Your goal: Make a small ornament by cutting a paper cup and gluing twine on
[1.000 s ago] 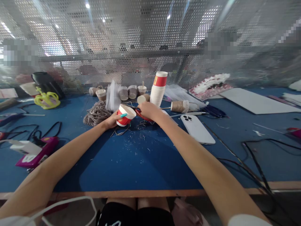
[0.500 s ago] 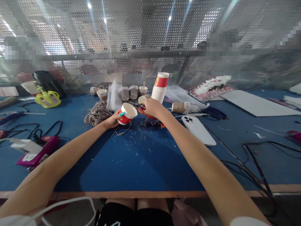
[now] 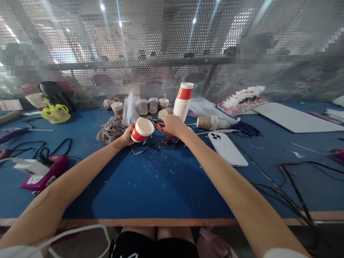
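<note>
My left hand (image 3: 127,137) is wrapped round a red-and-white paper cup (image 3: 139,136), held tilted above the table with its open rim facing up. In my right hand (image 3: 172,124) are red-handled scissors (image 3: 167,133), their dark blades pointing left at the cup's right side. Whether the blades touch the cup, I cannot tell. Just behind the right hand rises a tall stack of paper cups (image 3: 180,107). A heap of grey cord (image 3: 110,129) lies left of the held cup, beside white netting (image 3: 130,109).
Several small wrapped cups (image 3: 153,105) stand along the back. A white phone (image 3: 228,148) lies right of my forearm, near a twine-wrapped cup (image 3: 204,123). A purple power strip (image 3: 57,168) with cables is at left, a white board (image 3: 298,117) at right. Scraps litter the blue table (image 3: 161,193).
The paper cup has turned and moved slightly left in my left hand. The left thumb has shifted from the cup's front to its rim side. The scissors stay nearly in place.
</note>
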`<state>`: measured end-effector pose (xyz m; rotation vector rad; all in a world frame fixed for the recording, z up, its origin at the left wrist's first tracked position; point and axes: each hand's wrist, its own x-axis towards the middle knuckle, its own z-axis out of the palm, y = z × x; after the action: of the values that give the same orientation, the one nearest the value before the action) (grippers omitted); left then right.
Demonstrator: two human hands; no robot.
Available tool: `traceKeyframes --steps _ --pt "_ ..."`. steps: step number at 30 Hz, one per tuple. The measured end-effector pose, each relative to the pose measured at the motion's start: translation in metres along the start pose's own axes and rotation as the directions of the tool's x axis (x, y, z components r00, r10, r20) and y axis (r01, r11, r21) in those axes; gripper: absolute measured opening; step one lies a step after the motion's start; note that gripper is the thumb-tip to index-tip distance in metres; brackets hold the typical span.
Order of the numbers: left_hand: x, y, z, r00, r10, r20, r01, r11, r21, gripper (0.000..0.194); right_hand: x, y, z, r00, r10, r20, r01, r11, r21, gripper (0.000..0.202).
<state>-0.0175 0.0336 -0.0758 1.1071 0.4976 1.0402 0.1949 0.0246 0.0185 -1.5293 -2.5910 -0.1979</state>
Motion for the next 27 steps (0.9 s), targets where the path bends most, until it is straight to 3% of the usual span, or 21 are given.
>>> traceKeyframes --steps 2,10,27 --pt "0.0006 0.0020 0.0013 0.999 -0.030 -0.039 0.028 0.998 -0.056 0.073 -0.0001 -0.0034 0.0015 1.000 -0.008 0.004 0.008 1.000 0.006 0.038" --pt "0.0027 0.0075 0.0050 0.993 -0.122 -0.007 0.121 0.989 -0.081 0.075 -0.0025 -0.0091 0.0029 1.000 -0.029 -0.006 0.029 0.999 0.014 0.041" --pt "0.0009 0.0090 0.0059 0.992 -0.124 0.011 0.124 0.990 -0.067 0.065 -0.0032 -0.0105 -0.0032 0.999 -0.049 -0.017 0.048 0.998 -0.044 0.043"
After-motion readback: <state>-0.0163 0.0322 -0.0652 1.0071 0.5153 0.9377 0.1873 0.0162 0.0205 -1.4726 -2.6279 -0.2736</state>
